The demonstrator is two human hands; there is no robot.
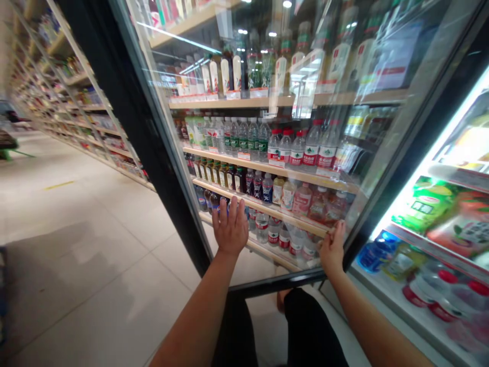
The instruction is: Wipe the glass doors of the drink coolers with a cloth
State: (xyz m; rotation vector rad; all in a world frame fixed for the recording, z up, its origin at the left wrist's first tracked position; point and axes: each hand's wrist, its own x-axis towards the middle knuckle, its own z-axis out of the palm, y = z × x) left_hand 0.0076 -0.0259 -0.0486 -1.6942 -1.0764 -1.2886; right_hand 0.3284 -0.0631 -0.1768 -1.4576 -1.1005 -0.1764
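Observation:
A glass door (267, 257) with a black frame stands in front of me, tilted in view, with bottles on shelves showing in its pane. My left hand (230, 228) lies flat against the lower part of the glass, fingers stretched out, holding nothing. Lower right on the pane, close to the black frame, is my right hand (332, 250). Its fingers are bent and pressed together near the glass; what they hold, if anything, I cannot make out.
To the right, a lit cooler (439, 250) holds green and red-white packs (464, 219) above bottles with red caps (445, 290). Long store shelves (87, 102) run along the left over a pale tiled floor (95, 244). My legs (311, 321) are close under the door.

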